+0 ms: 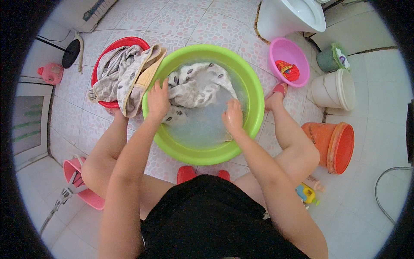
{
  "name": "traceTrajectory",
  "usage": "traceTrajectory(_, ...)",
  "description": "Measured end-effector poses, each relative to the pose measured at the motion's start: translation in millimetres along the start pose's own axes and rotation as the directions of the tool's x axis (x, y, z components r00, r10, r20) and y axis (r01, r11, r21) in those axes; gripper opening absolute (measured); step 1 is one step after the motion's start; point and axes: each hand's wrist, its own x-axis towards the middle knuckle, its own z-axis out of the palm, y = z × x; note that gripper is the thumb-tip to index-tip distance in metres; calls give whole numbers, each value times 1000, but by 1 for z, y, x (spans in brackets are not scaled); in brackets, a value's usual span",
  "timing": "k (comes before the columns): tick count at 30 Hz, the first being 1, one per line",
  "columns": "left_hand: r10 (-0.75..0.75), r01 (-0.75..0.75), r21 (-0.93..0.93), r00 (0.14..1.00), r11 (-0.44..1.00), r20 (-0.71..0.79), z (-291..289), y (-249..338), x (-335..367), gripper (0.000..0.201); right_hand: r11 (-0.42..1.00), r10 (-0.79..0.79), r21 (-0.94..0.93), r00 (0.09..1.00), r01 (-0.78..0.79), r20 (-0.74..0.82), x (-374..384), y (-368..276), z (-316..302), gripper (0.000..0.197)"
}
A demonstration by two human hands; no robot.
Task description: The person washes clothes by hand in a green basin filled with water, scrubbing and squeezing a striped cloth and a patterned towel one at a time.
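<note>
Water lies open in the near part of the green tub, and the leafy cloth bunches at its far left. The red tub sits close on the left. The left hand bends at the green tub's left edge, by the cloth. The right hand curls over the right side. I cannot tell if either grips. Pink-specked tiles cover the floor. Cloudy water hides some cloth; the far toilet is cut off.

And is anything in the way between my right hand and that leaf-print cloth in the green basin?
Nothing visible blocks the right hand from the leaf-print cloth: both are inside the green basin, with cloudy water around them. Whether they touch, I can't tell.
</note>
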Motion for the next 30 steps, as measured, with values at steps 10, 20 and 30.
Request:
traceTrajectory(10,140,36,-265,776,964,615,16,67,-48,53,953,122,-286,990,-98,66,13,-11,28,39)
traceTrajectory(20,313,-236,-365,935,901,168,24,45,8,86,753,116,459,782,-471,612,29,21,-5,27)
traceTrajectory(30,250,-159,-352,940,923,230,55,58,-34,79,344,143,586,658,-733,739,22,-13,-80,51)
